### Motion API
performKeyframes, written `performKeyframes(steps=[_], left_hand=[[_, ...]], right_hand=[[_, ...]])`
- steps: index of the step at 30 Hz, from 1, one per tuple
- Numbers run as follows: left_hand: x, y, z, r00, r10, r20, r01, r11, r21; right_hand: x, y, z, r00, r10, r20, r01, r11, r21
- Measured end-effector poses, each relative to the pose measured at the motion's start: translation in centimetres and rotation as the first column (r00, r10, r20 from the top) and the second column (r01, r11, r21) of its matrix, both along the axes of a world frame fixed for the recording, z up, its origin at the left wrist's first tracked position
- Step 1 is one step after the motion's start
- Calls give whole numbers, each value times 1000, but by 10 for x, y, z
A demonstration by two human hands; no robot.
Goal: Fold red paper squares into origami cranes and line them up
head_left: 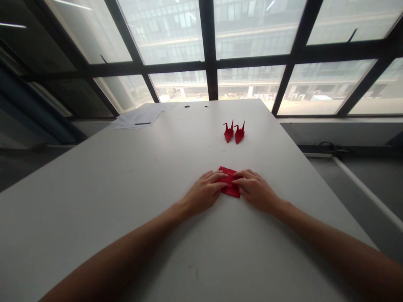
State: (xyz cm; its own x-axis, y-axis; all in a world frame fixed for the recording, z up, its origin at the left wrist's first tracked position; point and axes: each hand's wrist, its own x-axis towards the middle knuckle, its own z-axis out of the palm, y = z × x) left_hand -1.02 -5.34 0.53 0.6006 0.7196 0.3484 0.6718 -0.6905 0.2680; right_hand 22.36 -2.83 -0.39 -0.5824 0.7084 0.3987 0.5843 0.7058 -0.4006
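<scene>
A folded piece of red paper (231, 191), roughly square, lies on the white table (151, 167) between my hands. My left hand (204, 188) holds its left side, fingers bent lightly over the top face. From the other side, my right hand (255, 188) grips the right part, fingertips and thumb pressed close together on it. The fingertips of both hands nearly meet at the middle of the paper. Fingers cover parts of its left and right edges. Beyond the hands, two red paper cranes (228, 133) (239, 134) stand side by side.
White paper sheets (141, 114) lie at the table's far left with a dark pen (143, 123) on them. Two small round dark spots (187, 106) show near the far edge. Large framed windows (176, 84) rise behind. A cable (333, 147) lies beyond the table's right edge.
</scene>
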Motion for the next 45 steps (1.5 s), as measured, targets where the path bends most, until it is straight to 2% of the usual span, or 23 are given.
performKeyframes(steps=[5, 9, 12, 17, 19, 21, 22, 23, 24, 26, 29, 33, 38, 40, 43, 45], left_hand=[[5, -6, -2, 971, 22, -239, -34, 998, -48], [4, -6, -3, 942, 19, -334, -52, 995, -89], [3, -12, 2, 923, 57, -381, -94, 993, -78], [0, -28, 8, 873, 259, -413, -289, 957, -12], [3, -32, 8, 852, 370, -370, -375, 925, 61], [9, -34, 10, 860, 428, -278, -405, 904, 140], [13, -34, 10, 883, 409, -231, -379, 911, 164], [17, -34, 11, 920, 332, -206, -303, 940, 159], [21, -33, 11, 950, 241, -200, -218, 967, 129], [24, -31, 8, 970, 156, -185, -148, 987, 56], [22, -26, 0, 969, 121, -214, -130, 991, -28], [16, -21, -6, 961, 106, -254, -126, 990, -65], [17, -22, -4, 960, 102, -259, -125, 989, -74], [18, -22, -2, 963, 102, -250, -123, 990, -69], [19, -23, -1, 964, 98, -247, -117, 991, -63], [20, -23, -2, 963, 94, -253, -113, 992, -62]], right_hand=[[-1, -6, 2, 996, -34, 87, 32, 999, 29], [-1, -10, -1, 975, 45, 218, -38, 999, -34], [0, -12, -2, 953, 59, 297, -40, 997, -70], [-2, -15, 2, 939, 17, 343, 0, 999, -48], [-4, -16, 3, 937, 0, 348, 15, 999, -39], [-5, -16, 3, 940, -6, 340, 18, 999, -33], [-5, -16, 3, 944, -8, 331, 19, 999, -31], [-6, -16, 3, 947, -9, 322, 20, 999, -31], [-6, -16, 2, 949, -9, 314, 20, 999, -33], [-6, -15, 1, 952, -16, 305, 30, 999, -43], [-7, -15, -1, 953, -21, 303, 40, 997, -58], [-7, -16, -4, 946, -33, 321, 55, 997, -59], [-8, -20, -7, 926, -226, 304, 233, 972, 12], [-9, -21, -6, 940, -176, 291, 175, 984, 31], [-10, -21, -5, 956, -12, 292, 19, 1000, -22], [-10, -21, -6, 959, 20, 282, -6, 999, -51]])
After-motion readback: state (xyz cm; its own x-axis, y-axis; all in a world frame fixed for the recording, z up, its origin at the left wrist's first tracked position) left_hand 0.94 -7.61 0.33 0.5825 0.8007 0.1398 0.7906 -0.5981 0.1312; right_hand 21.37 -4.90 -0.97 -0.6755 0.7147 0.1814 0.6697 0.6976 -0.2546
